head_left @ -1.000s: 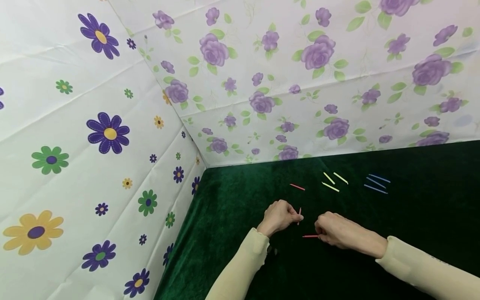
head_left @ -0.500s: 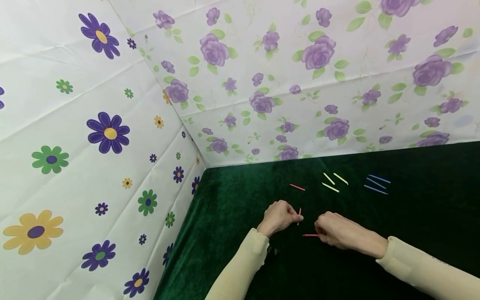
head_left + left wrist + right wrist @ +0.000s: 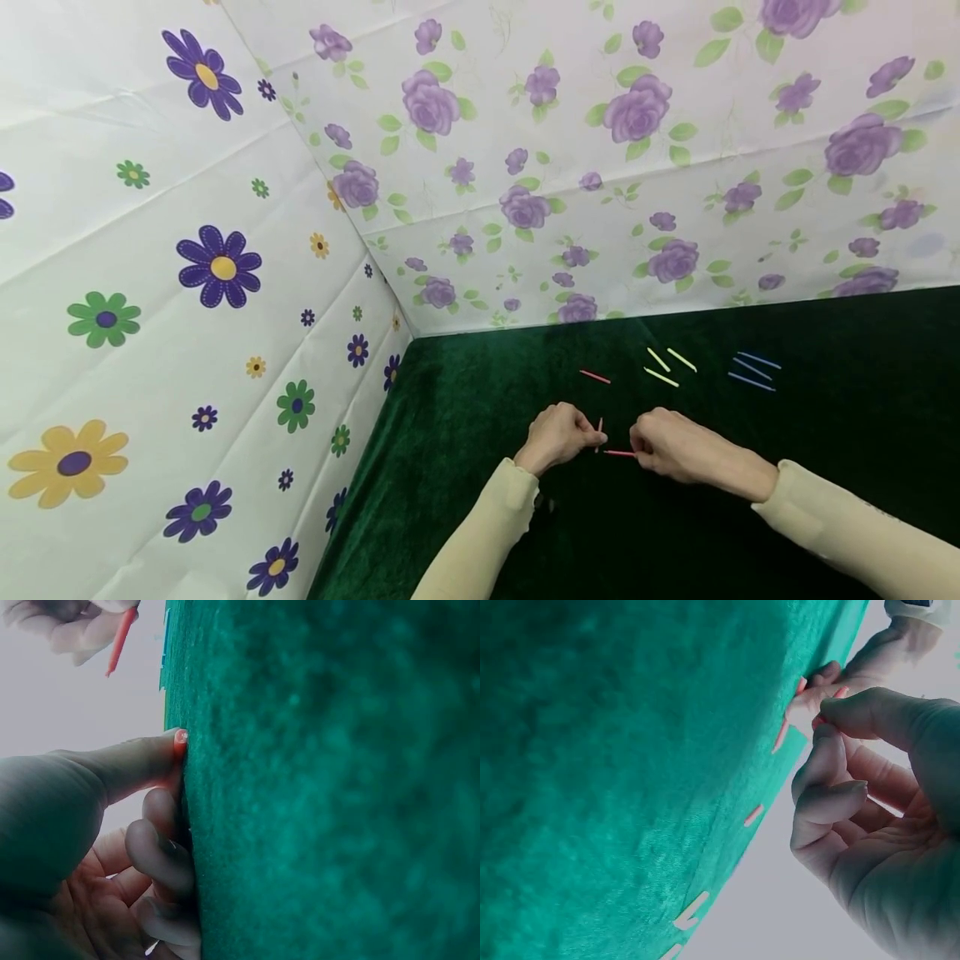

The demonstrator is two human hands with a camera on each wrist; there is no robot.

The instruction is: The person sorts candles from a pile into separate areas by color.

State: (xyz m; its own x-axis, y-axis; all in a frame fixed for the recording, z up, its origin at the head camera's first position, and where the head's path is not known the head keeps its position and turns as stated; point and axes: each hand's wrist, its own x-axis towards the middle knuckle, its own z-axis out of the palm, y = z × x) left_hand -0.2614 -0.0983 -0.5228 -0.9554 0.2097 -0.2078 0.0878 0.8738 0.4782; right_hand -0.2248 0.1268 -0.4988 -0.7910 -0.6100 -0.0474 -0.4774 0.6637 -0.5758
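Observation:
My left hand [image 3: 558, 435] is low over the dark green cloth, its thumb and fingers on a thin red candle [image 3: 599, 425]. In the left wrist view that candle [image 3: 180, 746] is against the cloth, mostly covered by the thumb. My right hand [image 3: 682, 446] pinches a second red candle [image 3: 618, 453] between thumb and forefinger. This one points left, its free end close to the lower end of the first. The left wrist view shows it [image 3: 120, 643] held off the cloth. A third red candle [image 3: 595, 377] lies beyond the hands.
Three yellow candles [image 3: 662, 377] lie at the back, right of the lone red one. Further right are three blue candles [image 3: 752, 382]. The green cloth [image 3: 465, 433] meets a flowered white sheet [image 3: 480, 283] behind and another [image 3: 150, 367] at left.
My right hand has moved away from me with its red candle, bringing the tip near the candle under my left hand. The left hand stays where it was.

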